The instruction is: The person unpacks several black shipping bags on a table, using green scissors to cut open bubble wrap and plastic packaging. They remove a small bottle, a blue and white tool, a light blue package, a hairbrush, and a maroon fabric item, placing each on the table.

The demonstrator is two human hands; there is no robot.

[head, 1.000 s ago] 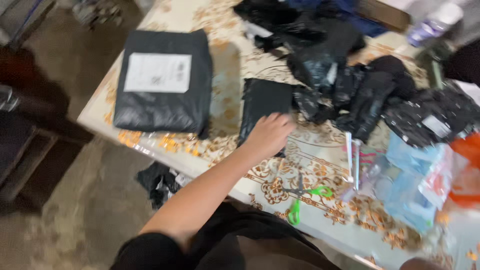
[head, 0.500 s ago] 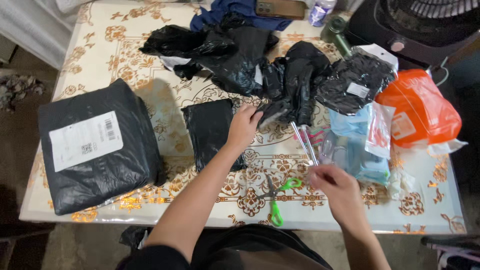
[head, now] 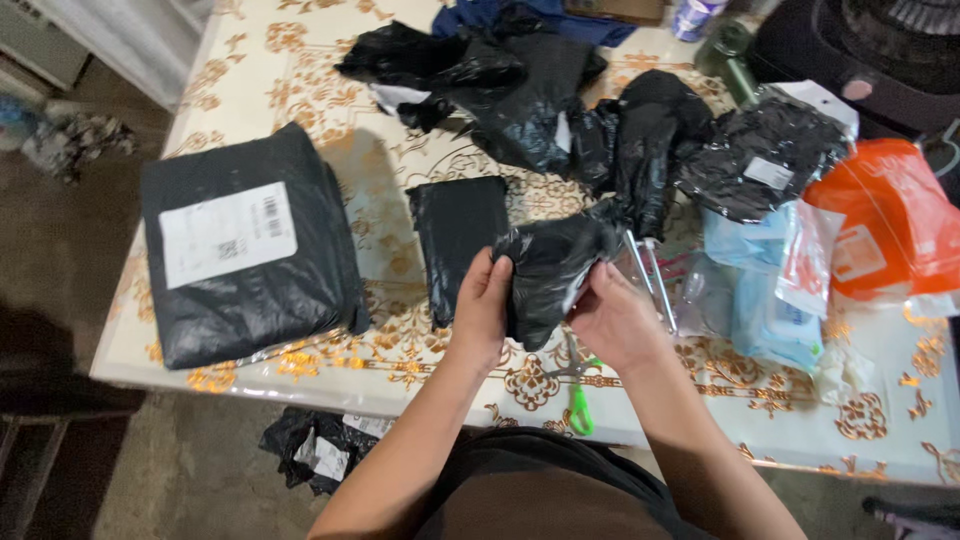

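Crumpled black plastic mailer bag (head: 545, 270), gripped by left hand (head: 483, 310) and right hand (head: 612, 318) (green-handled scissors (head: 578, 395) near), could tear if tugged apart.

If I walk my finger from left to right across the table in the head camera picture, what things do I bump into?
Big black parcel with white label → flat black packet → left hand → crumpled black bag → right hand → blue packs → orange bag.

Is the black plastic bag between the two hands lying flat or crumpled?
Crumpled. The black plastic bag is bunched and wrinkled, lifted off the table between the left hand and right hand.
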